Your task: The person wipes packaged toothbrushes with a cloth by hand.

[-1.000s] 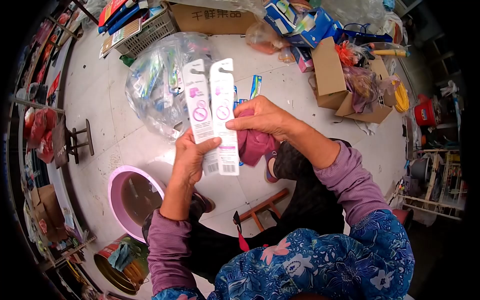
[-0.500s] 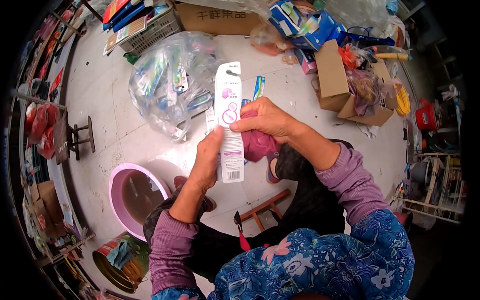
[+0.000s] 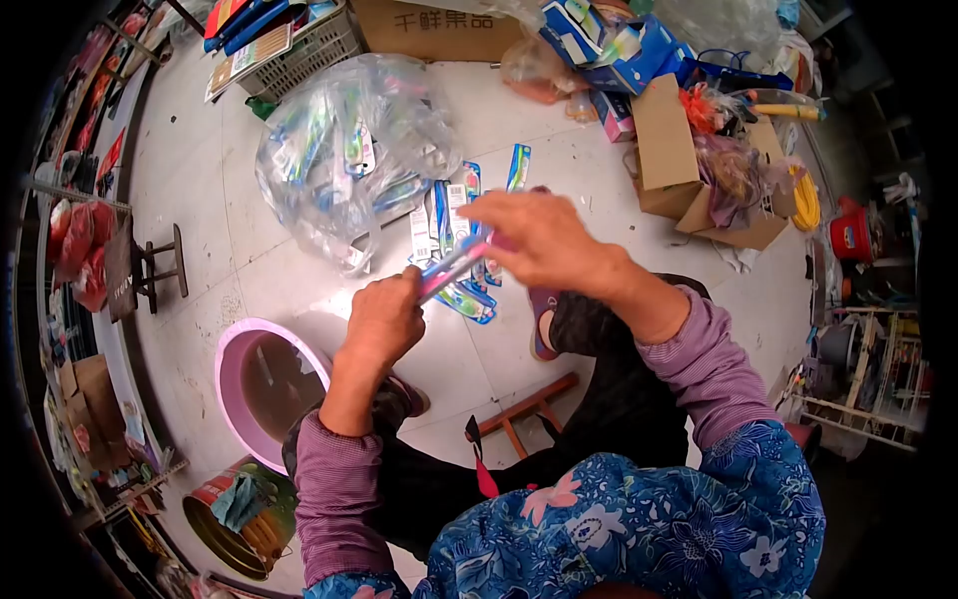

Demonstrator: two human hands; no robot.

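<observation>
My left hand (image 3: 384, 311) grips one end of a packaged toothbrush (image 3: 454, 270), which is tilted so its blue and pink side shows, smeared by motion. Above its far end is my right hand (image 3: 549, 240), blurred, fingers bent over a dark pink cloth (image 3: 502, 242) that is mostly hidden. Beneath the hands, several more toothbrush packs (image 3: 466, 301) lie on the tiled floor. Just beyond them a large clear plastic bag (image 3: 329, 150) bulges with similar packs.
A pink basin (image 3: 228, 374) of murky water stands at my left, beside a tin (image 3: 215, 529) with a rag on it. Ahead are a grey crate (image 3: 309, 55) and a cardboard box (image 3: 429, 35). An open carton (image 3: 669, 150) sits at the right. Shelves line the left.
The toothbrush pack has turned from upright and face-on to slanted and edge-on. My left hand moved down and left; my right hand moved slightly right, its cloth now mostly covered.
</observation>
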